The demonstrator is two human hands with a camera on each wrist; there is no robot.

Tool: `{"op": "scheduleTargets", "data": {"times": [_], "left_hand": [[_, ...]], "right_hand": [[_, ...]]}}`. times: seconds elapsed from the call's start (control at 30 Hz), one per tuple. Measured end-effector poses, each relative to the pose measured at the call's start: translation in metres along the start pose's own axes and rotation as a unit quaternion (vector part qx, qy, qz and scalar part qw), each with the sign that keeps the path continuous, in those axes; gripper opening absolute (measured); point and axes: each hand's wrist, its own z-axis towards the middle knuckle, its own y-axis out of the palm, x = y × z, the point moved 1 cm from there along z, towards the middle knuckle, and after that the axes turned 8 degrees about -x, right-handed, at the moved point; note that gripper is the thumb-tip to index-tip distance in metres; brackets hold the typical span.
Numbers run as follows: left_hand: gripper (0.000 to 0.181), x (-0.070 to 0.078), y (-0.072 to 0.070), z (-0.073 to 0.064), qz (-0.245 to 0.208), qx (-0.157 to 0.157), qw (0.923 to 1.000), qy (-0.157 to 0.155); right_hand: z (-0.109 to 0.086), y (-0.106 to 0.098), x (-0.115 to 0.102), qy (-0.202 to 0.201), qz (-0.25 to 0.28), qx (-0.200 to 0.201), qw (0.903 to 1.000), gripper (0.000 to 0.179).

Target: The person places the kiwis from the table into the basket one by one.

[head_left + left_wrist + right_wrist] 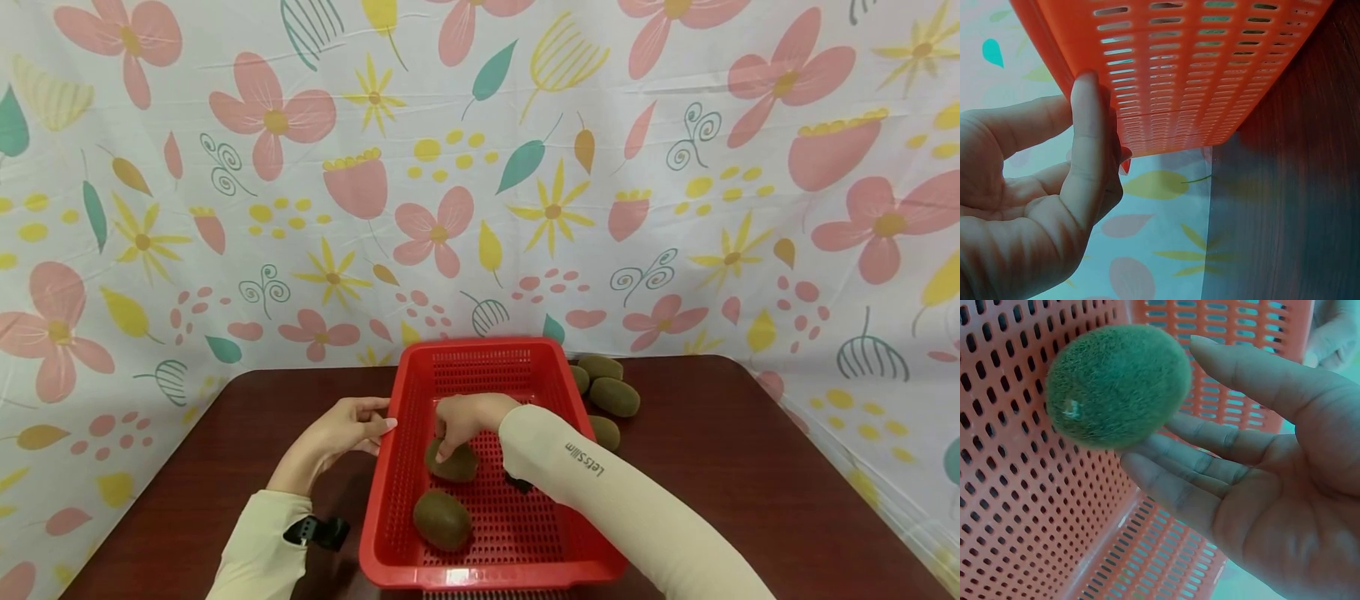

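A red plastic basket (491, 577) with slotted walls stands on the table. My left hand (352, 429) holds the basket's left rim; its thumb lies against the outer wall (1166, 69) in the left wrist view. Inside the basket, my right hand (465, 421) reaches over a brown fuzzy kiwi (453, 464). In the right wrist view the fingers of the right hand (1260, 462) touch the underside of that kiwi (1119, 387), and the thumb stands slightly off its edge. Another kiwi (442, 521) lies nearer to me on the basket floor.
Several kiwis (615, 397) lie on the dark wooden table (750, 475), beside the basket's right wall. A flower-printed cloth (480, 208) hangs behind the table. My right forearm crosses the basket's right rim.
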Motion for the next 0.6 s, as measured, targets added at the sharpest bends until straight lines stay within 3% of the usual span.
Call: {"op": "scheduleTargets", "data": {"times": [0.13, 0.6], "left_hand": [[0.056, 0.001, 0.000, 0.000, 0.002, 0.004, 1.0000, -0.001], [0.057, 0.002, 0.002, -0.002, 0.011, 0.006, 0.9999, 0.001]], "right_hand": [[-0.004, -0.006, 0.001, 0.011, 0.005, 0.009, 0.9999, 0.017], [-0.019, -0.015, 0.011, 0.011, 0.009, 0.020, 0.9997, 0.043]]}}
